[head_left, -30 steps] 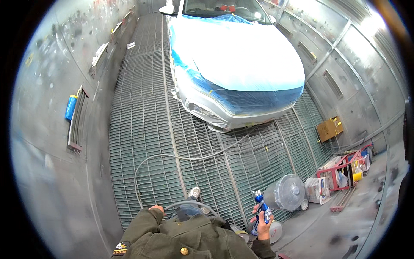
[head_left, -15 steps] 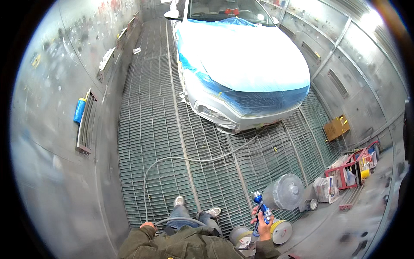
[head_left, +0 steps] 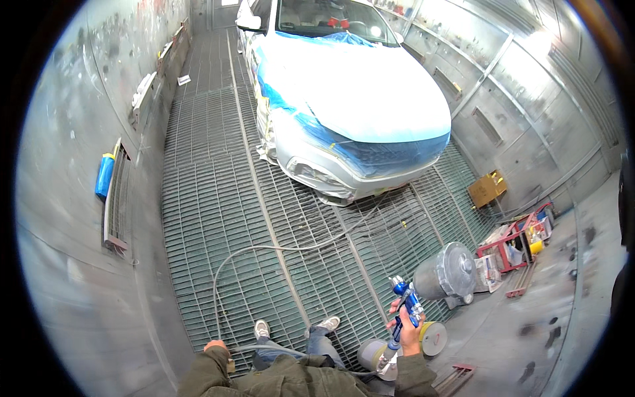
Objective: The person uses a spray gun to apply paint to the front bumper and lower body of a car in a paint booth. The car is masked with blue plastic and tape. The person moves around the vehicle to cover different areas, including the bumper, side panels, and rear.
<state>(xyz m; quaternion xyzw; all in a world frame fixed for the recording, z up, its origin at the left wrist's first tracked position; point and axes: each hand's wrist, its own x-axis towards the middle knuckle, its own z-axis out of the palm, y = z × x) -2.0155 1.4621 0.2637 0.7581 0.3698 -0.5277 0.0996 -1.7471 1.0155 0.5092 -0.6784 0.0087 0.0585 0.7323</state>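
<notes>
Your right hand point(head_left: 410, 337) is gripping the blue spray gun point(head_left: 414, 307), wrapping snugly around it; the gun's body is pointing forward and slightly left. The masked car point(head_left: 360, 99) is standing ahead, slightly left of the gun and well apart, the right hand lying nearer. Your left hand point(head_left: 215, 345), low at left, is apparently clasping the grey hose point(head_left: 301, 248).

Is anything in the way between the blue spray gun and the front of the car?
Nothing visible stands between the spray gun in the person's right hand and the car's front bumper. There is only a thin gray hose, lying low across the floor grating.
</notes>
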